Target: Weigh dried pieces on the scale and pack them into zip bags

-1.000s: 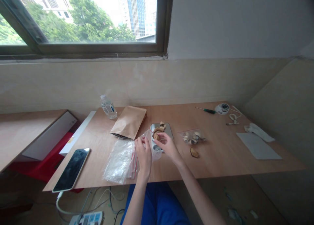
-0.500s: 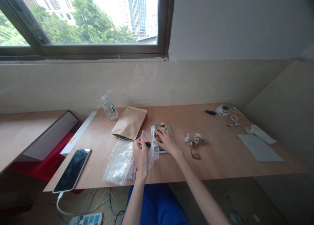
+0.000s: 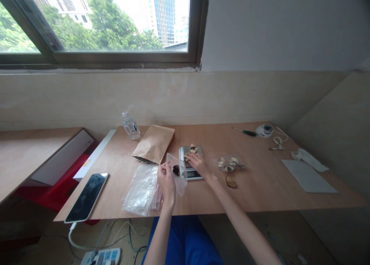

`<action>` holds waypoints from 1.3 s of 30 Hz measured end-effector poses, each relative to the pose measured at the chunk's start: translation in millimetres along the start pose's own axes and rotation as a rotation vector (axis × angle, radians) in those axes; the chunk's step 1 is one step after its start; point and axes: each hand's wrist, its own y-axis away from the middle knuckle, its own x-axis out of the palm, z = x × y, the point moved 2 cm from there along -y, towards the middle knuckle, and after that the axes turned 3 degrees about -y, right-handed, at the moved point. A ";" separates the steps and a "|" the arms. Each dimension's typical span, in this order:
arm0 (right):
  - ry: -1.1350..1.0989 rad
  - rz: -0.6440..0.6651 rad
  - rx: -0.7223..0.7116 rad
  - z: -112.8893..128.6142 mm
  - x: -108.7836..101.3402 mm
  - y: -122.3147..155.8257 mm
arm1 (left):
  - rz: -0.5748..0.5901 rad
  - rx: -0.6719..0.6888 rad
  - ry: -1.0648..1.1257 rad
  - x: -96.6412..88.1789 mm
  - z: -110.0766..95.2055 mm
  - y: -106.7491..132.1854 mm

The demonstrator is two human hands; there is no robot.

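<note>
My left hand (image 3: 167, 180) is closed, pinching the edge of a clear zip bag (image 3: 181, 184). A dark dried piece (image 3: 176, 170) sits inside that bag near its mouth. To the right, my right hand (image 3: 197, 164) reaches over a small digital scale (image 3: 182, 152), its fingers curled down on a brown dried mushroom slice (image 3: 186, 159); the fingertips are partly hidden. More pale dried mushroom pieces (image 3: 193, 147) lie on the scale's plate beyond the fingers. The scale's dark display shows below the hand.
Flat clear zip bags (image 3: 141, 189) and a brown paper pouch (image 3: 154, 143) lie left of the scale. Rightward are a filled clear bag (image 3: 230, 162) and a loose brown slice (image 3: 230, 181). A phone (image 3: 87, 197), bottle (image 3: 131, 126), screwdriver (image 3: 248, 133) and white camera (image 3: 264, 130) stand farther out.
The brown slice under my right hand has been lowered or shifted, and the fingers lie flatter over the scale. More of the display shows. The zip bag's mouth has turned slightly.
</note>
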 end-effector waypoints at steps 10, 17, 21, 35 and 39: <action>-0.832 -0.406 0.569 23.5 -36.7 -12.0 | 0.019 0.141 -0.193 8.6 6.7 -1.8; -1.314 0.004 0.750 56.0 -70.0 -27.8 | 0.062 0.216 -0.231 13.7 3.3 -1.7; -1.161 0.167 0.731 60.3 -72.9 -28.0 | 0.068 0.241 -0.228 11.4 -2.5 2.9; -0.467 -0.219 0.528 11.5 -62.9 -36.6 | -0.070 0.144 -0.126 -1.9 1.9 5.5; -0.160 -0.058 0.397 -21.3 -29.4 -36.6 | -0.050 0.116 -0.115 -3.0 0.1 7.5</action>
